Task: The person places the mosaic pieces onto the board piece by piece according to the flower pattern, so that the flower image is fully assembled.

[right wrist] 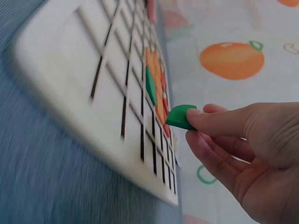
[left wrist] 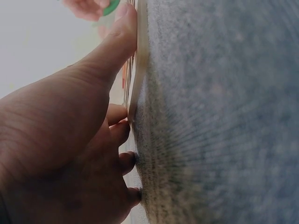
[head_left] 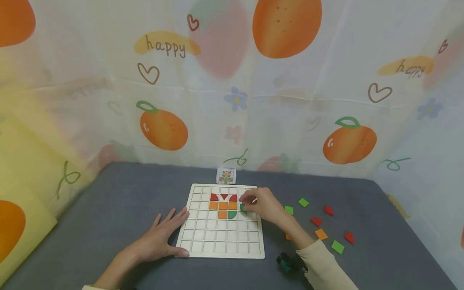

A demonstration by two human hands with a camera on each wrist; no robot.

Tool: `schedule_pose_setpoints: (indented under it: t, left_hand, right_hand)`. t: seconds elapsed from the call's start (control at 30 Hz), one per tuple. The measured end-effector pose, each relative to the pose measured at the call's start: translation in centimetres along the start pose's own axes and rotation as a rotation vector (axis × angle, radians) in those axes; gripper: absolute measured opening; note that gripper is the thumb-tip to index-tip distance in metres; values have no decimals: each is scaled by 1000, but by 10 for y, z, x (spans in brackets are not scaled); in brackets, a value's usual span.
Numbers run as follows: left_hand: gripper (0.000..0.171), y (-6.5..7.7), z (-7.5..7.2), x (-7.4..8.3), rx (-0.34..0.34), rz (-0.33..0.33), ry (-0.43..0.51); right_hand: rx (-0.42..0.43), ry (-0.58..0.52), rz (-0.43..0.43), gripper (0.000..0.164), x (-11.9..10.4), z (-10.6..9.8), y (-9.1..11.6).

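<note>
A white grid board (head_left: 203, 245) lies on the table, with red, orange and green tiles set in its upper cells. My right hand (head_left: 262, 205) pinches a dark green quarter-round tile (right wrist: 181, 116) between thumb and fingers, held just above the board's right side. At the board's left edge, my left hand (head_left: 163, 235) rests with fingers spread, the thumb on the lower left corner. In the left wrist view its thumb (left wrist: 122, 39) lies along the board's edge. A green quarter-round tile (head_left: 232, 214) sits beside an orange square tile (head_left: 222, 214) on the board.
Loose tiles lie right of the board, among them a light green square (head_left: 338, 247), an orange square (head_left: 321, 234) and a red piece (head_left: 349, 237). A small pattern card (head_left: 226, 176) stands behind the board. A dark object (head_left: 290, 262) is near the right sleeve. A printed curtain (head_left: 282, 133) hangs behind.
</note>
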State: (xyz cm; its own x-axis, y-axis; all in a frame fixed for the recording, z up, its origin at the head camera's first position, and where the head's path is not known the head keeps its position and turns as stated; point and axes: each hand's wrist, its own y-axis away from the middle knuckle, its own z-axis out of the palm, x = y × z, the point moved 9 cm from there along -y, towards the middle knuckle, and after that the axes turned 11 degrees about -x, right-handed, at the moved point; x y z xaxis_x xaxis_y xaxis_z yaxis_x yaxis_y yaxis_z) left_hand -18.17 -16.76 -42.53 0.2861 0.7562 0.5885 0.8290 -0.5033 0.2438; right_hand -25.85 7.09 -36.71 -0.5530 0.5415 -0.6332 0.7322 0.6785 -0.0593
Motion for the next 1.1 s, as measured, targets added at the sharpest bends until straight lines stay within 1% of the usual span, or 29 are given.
schedule_pose_setpoints:
  t: [0.2, 0.27, 0.37, 0.47, 0.7, 0.77, 0.97, 1.1]
  left_hand:
    - [113, 0, 0, 2, 1, 12, 1]
    - [112, 0, 0, 2, -2, 14, 2]
    - [112, 1, 0, 3, -7, 17, 3]
    - [112, 0, 0, 3, -8, 13, 7]
    - [113, -1, -1, 4, 1, 11, -13]
    - [112, -1, -1, 4, 3, 12, -16]
    - [113, -1, 0, 2, -6, -14, -9]
    - [113, -1, 1, 3, -1, -6, -9]
  right_hand:
    - [-23, -113, -51, 17, -7, 10, -16]
    - [-28, -133, -72, 17, -10, 15, -21]
    - [-25, -142, -85, 18, -14, 21, -27]
    - [-26, -148, -77, 18, -14, 27, -33]
    - [-57, -164, -70, 16, -19, 40, -46]
    - [-65, -165, -65, 16, -19, 43, -48]
    - [-76, -157, -77, 14, -22, 50, -51]
    - [-75, -150, -72, 14, -22, 53, -52]
